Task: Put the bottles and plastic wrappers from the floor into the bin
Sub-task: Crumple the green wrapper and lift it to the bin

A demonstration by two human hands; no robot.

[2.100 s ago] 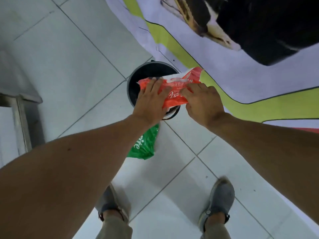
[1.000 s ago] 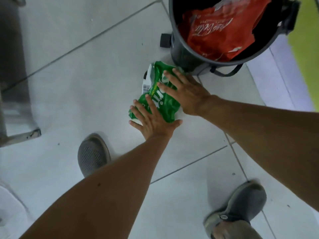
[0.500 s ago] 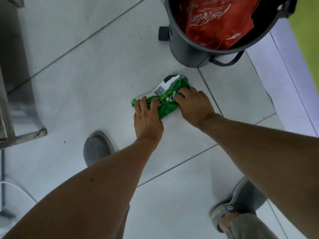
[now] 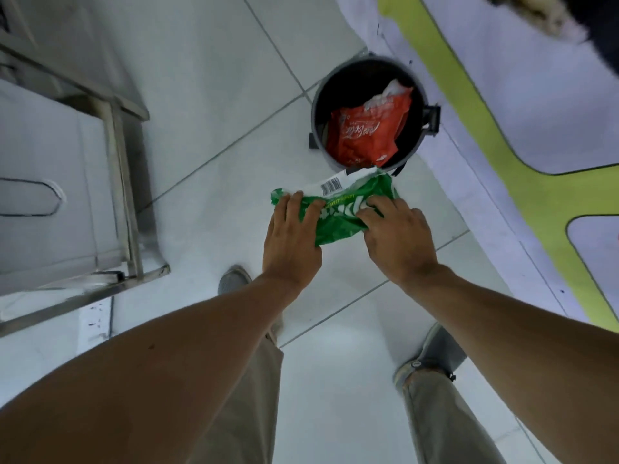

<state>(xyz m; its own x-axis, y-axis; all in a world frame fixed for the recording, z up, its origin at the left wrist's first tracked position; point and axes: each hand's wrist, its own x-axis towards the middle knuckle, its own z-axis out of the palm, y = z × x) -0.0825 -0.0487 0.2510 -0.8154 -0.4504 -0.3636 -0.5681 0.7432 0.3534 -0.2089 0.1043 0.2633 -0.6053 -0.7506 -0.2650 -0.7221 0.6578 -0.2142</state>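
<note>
Both hands (image 4: pixel 345 236) gripping green wrapper (image 4: pixel 338 212), now off floor, nearer bin (image 4: pixel 316 128)

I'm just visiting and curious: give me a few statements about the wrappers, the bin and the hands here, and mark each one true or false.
1. Both hands grip the green wrapper. True: left hand, right hand.
2. The bin is empty. False: a red wrapper lies inside.
3. The green wrapper shows a barcode. True.
4. The bin lies tipped on its side. False: it stands upright, its opening facing up.
5. The green wrapper is inside the bin. False: it is in the hands, outside the rim.
</note>
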